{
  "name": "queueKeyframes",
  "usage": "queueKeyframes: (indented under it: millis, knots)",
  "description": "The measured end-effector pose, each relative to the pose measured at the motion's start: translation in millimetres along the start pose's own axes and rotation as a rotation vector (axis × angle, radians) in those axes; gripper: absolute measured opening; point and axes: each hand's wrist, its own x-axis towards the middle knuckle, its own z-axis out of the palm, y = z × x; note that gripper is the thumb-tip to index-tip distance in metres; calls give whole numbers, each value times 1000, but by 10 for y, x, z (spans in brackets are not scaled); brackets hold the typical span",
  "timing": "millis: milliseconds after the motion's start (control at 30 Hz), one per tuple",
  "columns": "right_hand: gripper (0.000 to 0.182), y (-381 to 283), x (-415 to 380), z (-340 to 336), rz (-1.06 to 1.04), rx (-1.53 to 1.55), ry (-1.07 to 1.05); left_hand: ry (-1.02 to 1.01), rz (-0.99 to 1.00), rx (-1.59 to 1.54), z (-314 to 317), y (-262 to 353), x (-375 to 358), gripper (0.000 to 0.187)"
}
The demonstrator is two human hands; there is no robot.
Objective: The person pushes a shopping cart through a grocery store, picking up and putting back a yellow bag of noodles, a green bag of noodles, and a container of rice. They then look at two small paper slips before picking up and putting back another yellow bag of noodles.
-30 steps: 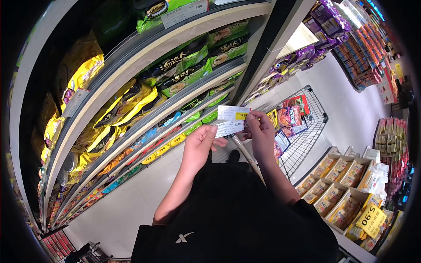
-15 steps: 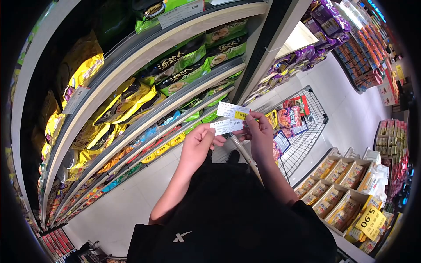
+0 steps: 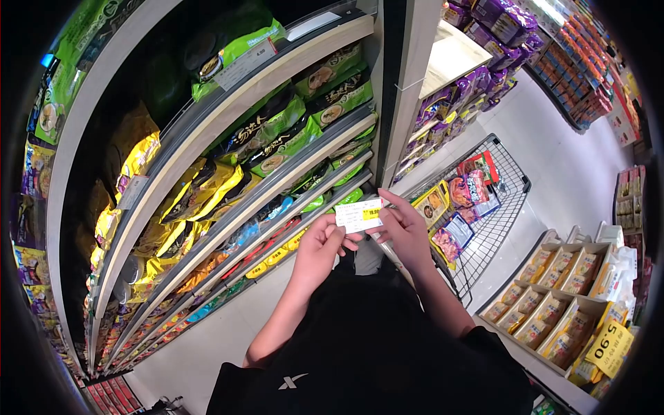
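Observation:
In the head view, a white price tag [image 3: 351, 216] with a yellow patch faces up in front of my chest. My left hand [image 3: 317, 250] pinches its left end between thumb and fingers. Closed on its right end is my right hand [image 3: 408, 235], index finger extended along the edge. A second white tag lies stacked with the first and is mostly hidden. Beyond my right hand stands a wire shopping cart [image 3: 492, 207] holding bagged foods, among them a red and pink pack [image 3: 469, 188] and a yellow pack [image 3: 432, 205].
Shelves on the left carry green noodle packs [image 3: 280, 149] and yellow bags [image 3: 197, 194], with a shelf price label [image 3: 243, 63] on a rail. Purple packs [image 3: 494, 45] fill the rack ahead. At right, a divided display bin [image 3: 546, 315] bears a yellow 5.90 sign [image 3: 611, 348].
The two tags, held partly apart before, are now brought together, one over the other. My hands have drawn closer and sit slightly lower in the view, which has shifted a little.

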Motion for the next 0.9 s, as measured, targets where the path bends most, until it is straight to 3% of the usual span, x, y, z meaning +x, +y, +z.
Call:
queueKeyframes:
  millis: [233,300,400,667,800,900]
  knots:
    - [39,18,71,-209,-53,85,269,18,22,6,60,-8,-94,19]
    - [39,23,63,-247,-47,82,239,-26,20,-16,59,0,-124,21]
    - [37,95,15,-302,-17,66,22,69,42,28,141,-20,-127,26]
    - [37,148,-32,-336,-3,76,-153,136,-34,66,265,-161,-185,32]
    - [37,172,-15,-407,-2,63,-161,169,-78,66,301,-204,-265,29]
    - [36,183,22,-481,-68,58,-17,207,-93,67,311,-249,-310,25]
